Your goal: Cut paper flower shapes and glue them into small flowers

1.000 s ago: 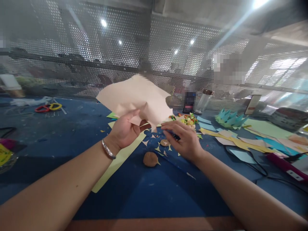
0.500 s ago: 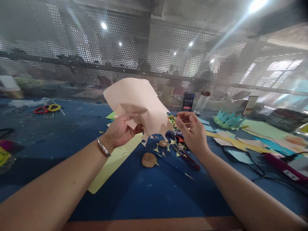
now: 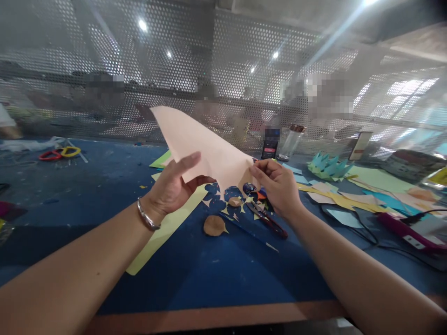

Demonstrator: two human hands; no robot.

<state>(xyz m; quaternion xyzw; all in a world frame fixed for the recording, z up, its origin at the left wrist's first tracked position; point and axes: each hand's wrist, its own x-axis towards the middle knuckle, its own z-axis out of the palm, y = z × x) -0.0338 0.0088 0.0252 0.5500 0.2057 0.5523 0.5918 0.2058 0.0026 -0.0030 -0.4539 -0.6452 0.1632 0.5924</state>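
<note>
While the counter [image 3: 223,274] is showing bare blue along its near side, a flat brown disc [image 3: 214,226] is lying closest to the person, with a thin blue stick [image 3: 249,232] slanting just beside it; whether that is a pen or a brush, I can't tell. Dark-red-handled scissors [image 3: 274,225] are resting below the right hand [image 3: 277,184], handles angled towards the person, which is probably keeping them easy to pick up. Pointed paper scraps [image 3: 206,203] are littering the surface under the work, and a yellow-green strip [image 3: 167,232] is running beneath the left forearm.

Above all this, a pale pink sheet [image 3: 199,144] is hanging in the air between both hands. The left hand [image 3: 174,186] is clasping its lower left, thumb across the face and fingers behind, seemingly to bear the weight of the limp paper. The right is pinching the right-hand edge between thumb and forefinger, I'd judge to steady the scalloped side.

Farther off, a phone [image 3: 269,146] is leaning upright beside a clear bottle [image 3: 292,142], before a perforated screen [image 3: 157,70].
</note>
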